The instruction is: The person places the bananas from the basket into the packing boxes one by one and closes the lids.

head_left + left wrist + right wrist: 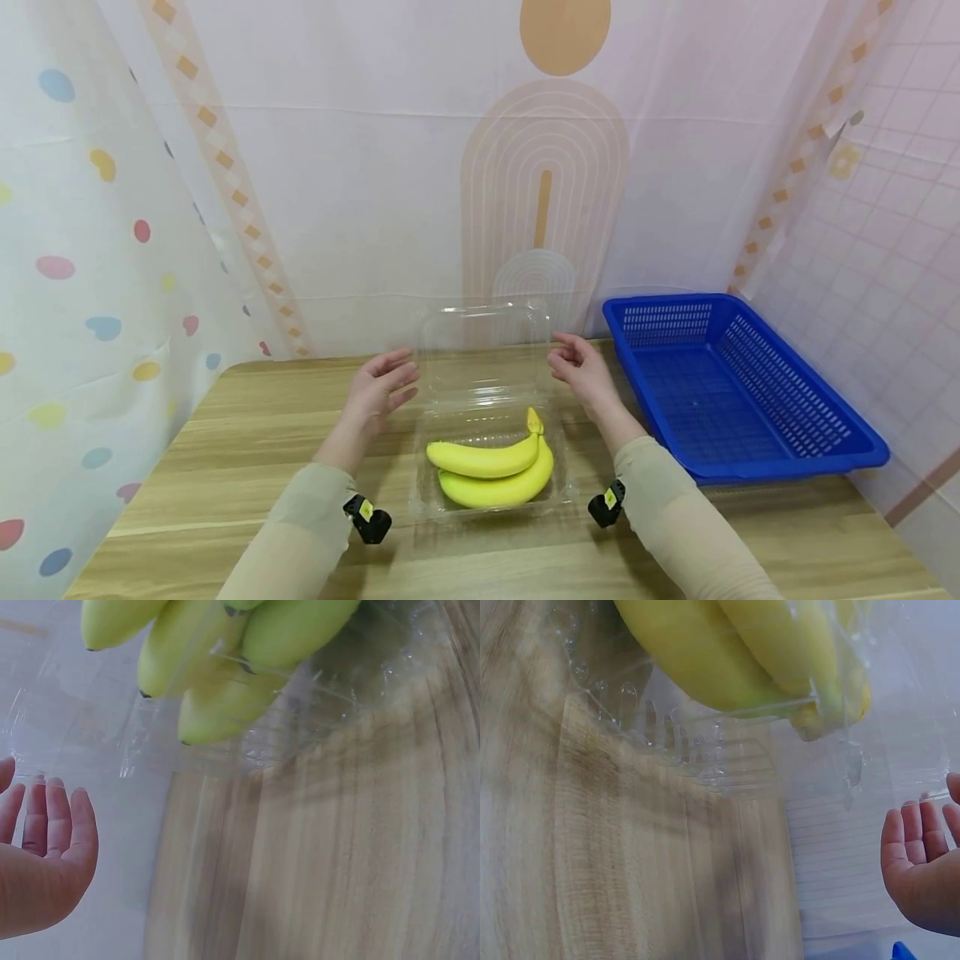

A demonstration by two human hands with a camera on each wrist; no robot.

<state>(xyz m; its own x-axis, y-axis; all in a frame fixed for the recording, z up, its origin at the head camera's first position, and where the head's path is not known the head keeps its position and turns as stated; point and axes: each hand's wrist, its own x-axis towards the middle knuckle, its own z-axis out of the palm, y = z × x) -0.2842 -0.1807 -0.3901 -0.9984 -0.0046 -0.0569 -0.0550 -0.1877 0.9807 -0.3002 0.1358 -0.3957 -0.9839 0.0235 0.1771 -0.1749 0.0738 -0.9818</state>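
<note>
A clear plastic clamshell box (567, 492) stands on the table with its lid (480, 350) raised at the back. Yellow bananas (487, 460), joined at one stem, lie in its base; several tips of the bananas (217, 712) show through the plastic in the left wrist view. My left hand (378, 387) is at the lid's left edge, fingers loosely extended and fingertips right by the plastic. On the other side, my right hand (581, 371) has its fingers relaxed and slightly bent near the lid's right edge. Neither hand grips anything.
A blue plastic basket (750, 392) with slotted walls stands on the right of the wood-grain table (247, 467), beside my right forearm. Patterned curtains (360, 208) hang behind the table and along both sides.
</note>
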